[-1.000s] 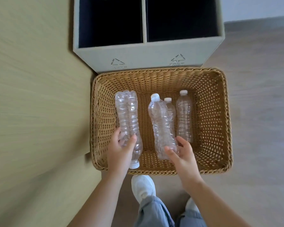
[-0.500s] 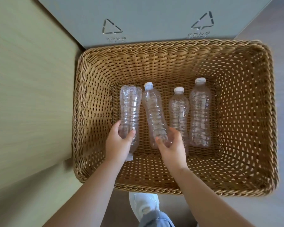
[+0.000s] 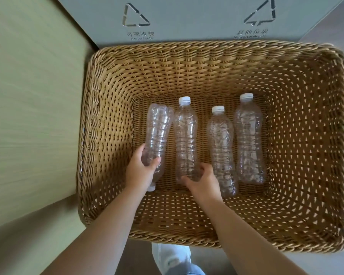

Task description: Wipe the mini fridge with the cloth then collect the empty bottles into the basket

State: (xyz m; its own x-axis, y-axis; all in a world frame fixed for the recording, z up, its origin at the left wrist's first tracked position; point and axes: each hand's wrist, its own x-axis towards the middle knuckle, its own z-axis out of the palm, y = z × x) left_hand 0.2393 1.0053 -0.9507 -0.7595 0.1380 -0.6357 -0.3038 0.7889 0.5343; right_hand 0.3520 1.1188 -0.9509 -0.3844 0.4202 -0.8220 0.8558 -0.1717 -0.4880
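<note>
Reaching into the basket, our left hand grips one bottle, our right hand grips another bottle

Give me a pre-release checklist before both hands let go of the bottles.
1. Left hand grips left bottle: ok.
2. Right hand grips second bottle: ok.
3. Held bottles resting on basket floor: cannot tell.
4. Other two bottles lying flat inside: ok.
5. All caps pointing the same way: not ok, left bottle's cap points toward the person.
6. Bottles empty: ok, they look clear.
</note>
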